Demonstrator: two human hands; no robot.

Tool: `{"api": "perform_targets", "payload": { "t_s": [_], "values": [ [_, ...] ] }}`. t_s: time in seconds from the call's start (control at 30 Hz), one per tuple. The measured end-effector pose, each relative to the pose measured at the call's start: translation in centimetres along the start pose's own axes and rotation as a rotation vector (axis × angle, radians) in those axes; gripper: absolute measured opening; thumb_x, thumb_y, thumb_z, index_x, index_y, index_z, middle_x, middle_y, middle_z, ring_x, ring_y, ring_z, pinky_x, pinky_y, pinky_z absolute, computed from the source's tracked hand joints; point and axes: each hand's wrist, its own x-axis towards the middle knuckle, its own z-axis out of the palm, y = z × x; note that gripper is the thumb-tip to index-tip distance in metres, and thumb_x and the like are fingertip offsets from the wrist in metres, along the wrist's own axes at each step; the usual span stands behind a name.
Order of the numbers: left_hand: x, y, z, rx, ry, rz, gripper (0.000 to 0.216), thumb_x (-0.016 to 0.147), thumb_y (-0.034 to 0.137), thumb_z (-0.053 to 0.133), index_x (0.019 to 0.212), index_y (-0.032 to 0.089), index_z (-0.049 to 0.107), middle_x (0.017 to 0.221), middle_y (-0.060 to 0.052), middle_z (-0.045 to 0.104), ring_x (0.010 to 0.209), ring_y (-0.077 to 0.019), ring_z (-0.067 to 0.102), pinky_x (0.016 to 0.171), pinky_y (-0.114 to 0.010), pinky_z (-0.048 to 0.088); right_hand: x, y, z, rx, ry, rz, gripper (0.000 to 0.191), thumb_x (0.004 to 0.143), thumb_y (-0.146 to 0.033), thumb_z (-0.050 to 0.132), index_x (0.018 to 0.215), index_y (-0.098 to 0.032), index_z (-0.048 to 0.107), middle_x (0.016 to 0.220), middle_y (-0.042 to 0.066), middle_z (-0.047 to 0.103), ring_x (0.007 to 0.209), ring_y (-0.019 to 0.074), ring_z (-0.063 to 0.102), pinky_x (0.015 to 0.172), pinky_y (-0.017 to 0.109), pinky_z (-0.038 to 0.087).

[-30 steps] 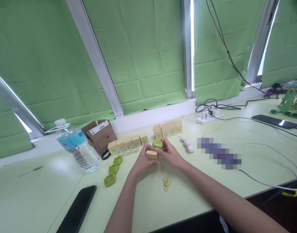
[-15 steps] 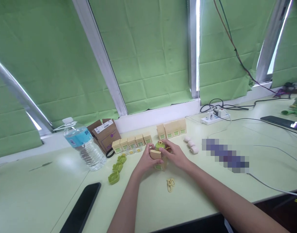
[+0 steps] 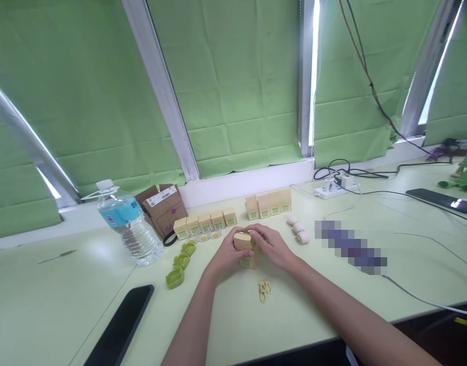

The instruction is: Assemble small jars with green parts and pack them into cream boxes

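Observation:
My left hand (image 3: 228, 252) is wrapped round a small tan paper box (image 3: 244, 242) with a green-framed window low on its front. My right hand (image 3: 270, 245) is curled over the box's right side and top. Only a sliver of a green piece (image 3: 253, 244) shows between its fingers and the box, so whether the piece sits inside cannot be made out. Just in front of the hands lie several pale yellow rings (image 3: 264, 291). To the left, three green cup-like pieces (image 3: 181, 262) stand in a slanting row.
Behind are two rows of similar boxes, the left row (image 3: 205, 222) and the right row (image 3: 268, 203). Small clear pieces (image 3: 204, 237) sit before the left one. Pink-white lumps (image 3: 298, 230), a water bottle (image 3: 130, 223), a carton (image 3: 162, 211), phone (image 3: 121, 325) and power strip (image 3: 336, 187) surround them.
The green piece with a yellow ring on top, plainly visible before, is now mostly hidden by my right hand and the box. My right hand has closed in over the box. The view has shifted slightly.

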Motion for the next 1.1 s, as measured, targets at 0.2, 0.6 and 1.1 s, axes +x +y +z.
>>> {"api": "perform_targets", "payload": {
  "t_s": [0.2,0.6,1.1],
  "values": [
    [-0.1,0.6,0.2,-0.018,0.008,0.008,0.071,0.060,0.041,0.091,0.116,0.021,0.053,0.080,0.000,0.063,0.071,-0.0142,0.058,0.062,-0.022,0.043,0.2,0.3,-0.1,-0.031,0.032,-0.020,0.038,0.102,-0.047,0.039,0.109,-0.025,0.069,0.106,0.005,0.071,0.100,0.0221,0.063,0.088,0.035,0.047],
    [-0.3,1.1,0.2,-0.027,-0.006,-0.034,0.077,0.055,0.041,0.093,0.111,0.023,0.044,0.070,0.006,0.058,0.060,-0.0103,0.052,0.054,-0.019,0.036,0.4,0.6,-0.3,-0.170,0.006,-0.028,0.027,0.099,-0.034,0.047,0.102,-0.026,0.073,0.093,0.005,0.071,0.094,0.0237,0.060,0.083,0.037,0.044],
    [-0.7,1.1,0.4,-0.163,-0.114,-0.077,0.078,0.055,0.040,0.093,0.106,0.026,0.036,0.082,0.003,0.064,0.071,-0.0126,0.059,0.060,-0.019,0.039,0.4,0.1,-0.1,-0.134,0.037,0.066,0.019,0.095,-0.034,0.052,0.092,-0.023,0.068,0.083,0.002,0.065,0.079,0.0180,0.058,0.070,0.030,0.043]
  ]
}}
